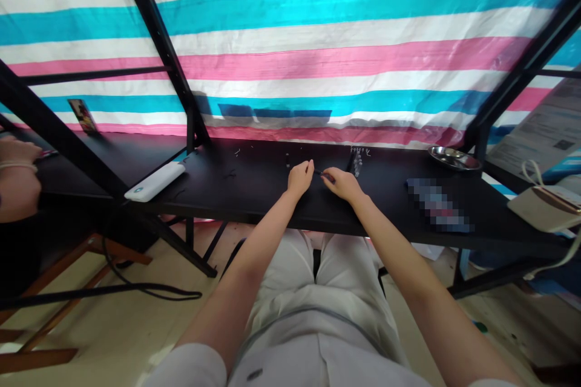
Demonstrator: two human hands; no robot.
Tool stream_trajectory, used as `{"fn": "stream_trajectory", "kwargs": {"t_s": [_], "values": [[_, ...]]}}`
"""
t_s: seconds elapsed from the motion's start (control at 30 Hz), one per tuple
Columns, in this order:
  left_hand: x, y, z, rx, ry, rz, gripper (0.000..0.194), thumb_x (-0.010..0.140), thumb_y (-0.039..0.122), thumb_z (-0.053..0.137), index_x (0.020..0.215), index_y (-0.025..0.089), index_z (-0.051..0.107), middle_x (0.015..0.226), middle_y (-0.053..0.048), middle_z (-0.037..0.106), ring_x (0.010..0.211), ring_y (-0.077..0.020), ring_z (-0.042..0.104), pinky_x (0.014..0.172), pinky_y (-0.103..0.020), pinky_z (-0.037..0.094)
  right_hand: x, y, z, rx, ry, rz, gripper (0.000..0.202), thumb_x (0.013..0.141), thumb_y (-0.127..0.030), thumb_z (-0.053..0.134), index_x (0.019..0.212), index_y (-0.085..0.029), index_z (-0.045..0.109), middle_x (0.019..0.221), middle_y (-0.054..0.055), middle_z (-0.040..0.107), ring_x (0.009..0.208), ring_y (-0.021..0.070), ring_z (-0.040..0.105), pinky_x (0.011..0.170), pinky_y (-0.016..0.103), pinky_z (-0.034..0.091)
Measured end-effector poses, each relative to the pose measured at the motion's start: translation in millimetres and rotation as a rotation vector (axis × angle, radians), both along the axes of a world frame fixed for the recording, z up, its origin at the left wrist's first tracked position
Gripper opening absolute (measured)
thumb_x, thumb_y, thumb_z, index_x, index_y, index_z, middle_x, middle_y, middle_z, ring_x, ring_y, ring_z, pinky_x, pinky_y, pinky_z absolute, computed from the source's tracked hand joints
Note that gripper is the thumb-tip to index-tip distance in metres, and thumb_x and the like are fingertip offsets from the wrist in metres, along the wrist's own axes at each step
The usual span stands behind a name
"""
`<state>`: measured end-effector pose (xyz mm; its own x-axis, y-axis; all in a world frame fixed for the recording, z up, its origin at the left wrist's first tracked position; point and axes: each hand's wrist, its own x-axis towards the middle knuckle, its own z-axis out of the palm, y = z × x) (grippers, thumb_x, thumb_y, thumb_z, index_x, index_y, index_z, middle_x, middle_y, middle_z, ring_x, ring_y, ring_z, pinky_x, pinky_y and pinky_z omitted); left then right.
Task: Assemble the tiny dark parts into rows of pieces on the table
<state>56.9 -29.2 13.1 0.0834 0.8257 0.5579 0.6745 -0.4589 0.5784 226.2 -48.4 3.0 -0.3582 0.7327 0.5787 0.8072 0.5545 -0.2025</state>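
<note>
My left hand (300,178) is closed above the black table (254,196), its fingertips pinched at one end of a thin dark piece (318,173). The other end of that piece is between the closed fingers of my right hand (340,183). What the piece is cannot be made out. Just beyond my right hand, several small clear and whitish pieces (357,164) stand in a row. A tiny dark and white item (287,160) lies behind my left hand.
A white power strip-like box (157,182) lies at the left. A round metal dish (454,158) and a blurred packet (438,205) are at the right, beside a beige bag (544,207). Black posts flank the table. Another person's hand (18,154) is at far left.
</note>
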Motion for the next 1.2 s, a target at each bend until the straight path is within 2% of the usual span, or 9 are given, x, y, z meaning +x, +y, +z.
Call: {"fn": "stream_trajectory", "kwargs": {"t_s": [0.17, 0.3, 0.37, 0.5, 0.63, 0.7, 0.87, 1.0, 1.2], "values": [[-0.2, -2.2, 1.4, 0.01, -0.025, 0.052, 0.039, 0.093, 0.041, 0.033, 0.064, 0.019, 0.046, 0.06, 0.0, 0.05, 0.058, -0.0126, 0.046, 0.061, -0.025, 0.032, -0.7, 0.3, 0.6, -0.029, -0.035, -0.024, 0.027, 0.089, -0.035, 0.044, 0.101, -0.019, 0.062, 0.088, 0.005, 0.067, 0.074, 0.0147, 0.06, 0.062, 0.024, 0.04], [-1.7, -1.7, 3.3, 0.013, -0.111, 0.153, 0.031, 0.094, 0.04, 0.032, 0.079, 0.019, 0.05, 0.073, -0.002, 0.058, 0.069, -0.0147, 0.054, 0.066, -0.026, 0.037, 0.0, 1.9, -0.5, -0.064, -0.068, -0.057, 0.024, 0.089, -0.034, 0.046, 0.1, -0.02, 0.062, 0.092, 0.005, 0.068, 0.078, 0.0156, 0.062, 0.063, 0.024, 0.041], [-2.0, -0.1, 2.8, -0.007, -0.132, 0.139, 0.024, 0.094, 0.036, 0.034, 0.086, 0.02, 0.05, 0.079, -0.003, 0.06, 0.074, -0.0154, 0.057, 0.069, -0.026, 0.039, 0.8, 2.5, -1.2, -0.065, -0.076, -0.073, 0.023, 0.089, -0.033, 0.046, 0.099, -0.02, 0.062, 0.093, 0.004, 0.068, 0.079, 0.016, 0.062, 0.063, 0.024, 0.041], [-0.8, 2.5, -1.8, -0.067, -0.105, -0.069, 0.011, 0.09, 0.026, 0.043, 0.095, 0.021, 0.051, 0.079, 0.0, 0.062, 0.073, -0.0137, 0.058, 0.071, -0.025, 0.041, 1.4, 3.3, -2.4, -0.014, -0.04, -0.107, 0.028, 0.091, -0.034, 0.043, 0.105, -0.019, 0.062, 0.099, 0.006, 0.068, 0.085, 0.017, 0.063, 0.064, 0.024, 0.042], [1.2, 3.7, -7.7, -0.141, -0.057, -0.326, 0.012, 0.085, 0.018, 0.046, 0.094, 0.021, 0.054, 0.079, 0.001, 0.062, 0.071, -0.0114, 0.057, 0.07, -0.023, 0.042, 2.5, 6.0, -5.0, -0.007, -0.04, -0.091, 0.031, 0.093, -0.034, 0.039, 0.109, -0.019, 0.061, 0.106, 0.007, 0.066, 0.091, 0.0172, 0.062, 0.067, 0.023, 0.043], [2.1, 4.5, -9.6, -0.163, -0.067, -0.378, 0.012, 0.084, 0.018, 0.048, 0.094, 0.02, 0.055, 0.079, 0.001, 0.062, 0.065, -0.0096, 0.055, 0.067, -0.023, 0.042, 3.4, 7.7, -6.4, -0.042, -0.067, -0.076, 0.03, 0.093, -0.033, 0.04, 0.109, -0.02, 0.062, 0.105, 0.006, 0.066, 0.091, 0.0169, 0.061, 0.069, 0.023, 0.043], [3.5, 5.4, -11.6, -0.18, -0.061, -0.409, 0.015, 0.08, 0.019, 0.053, 0.094, 0.019, 0.055, 0.082, 0.002, 0.063, 0.052, -0.0057, 0.044, 0.059, -0.021, 0.039, 3.6, 7.0, -3.4, -0.149, -0.127, -0.087, 0.026, 0.09, -0.029, 0.044, 0.105, -0.021, 0.063, 0.098, 0.005, 0.067, 0.086, 0.0162, 0.061, 0.068, 0.023, 0.041], [3.5, 4.7, -12.0, -0.16, -0.061, -0.39, 0.018, 0.079, 0.021, 0.054, 0.097, 0.019, 0.054, 0.084, 0.001, 0.064, 0.052, -0.0056, 0.043, 0.06, -0.021, 0.04, 3.6, 2.9, 4.2, -0.238, -0.097, -0.196, 0.024, 0.086, -0.03, 0.047, 0.101, -0.021, 0.064, 0.09, 0.004, 0.069, 0.082, 0.0171, 0.062, 0.066, 0.024, 0.04], [1.6, 7.0, -14.3, -0.089, -0.045, -0.293, 0.013, 0.081, 0.021, 0.052, 0.092, 0.019, 0.056, 0.081, 0.0, 0.064, 0.059, -0.0079, 0.05, 0.063, -0.022, 0.041, 15.9, 5.6, 7.6, -0.359, 0.111, -0.486, 0.023, 0.082, -0.034, 0.051, 0.09, -0.02, 0.067, 0.089, 0.006, 0.07, 0.085, 0.019, 0.063, 0.069, 0.025, 0.042]]}}
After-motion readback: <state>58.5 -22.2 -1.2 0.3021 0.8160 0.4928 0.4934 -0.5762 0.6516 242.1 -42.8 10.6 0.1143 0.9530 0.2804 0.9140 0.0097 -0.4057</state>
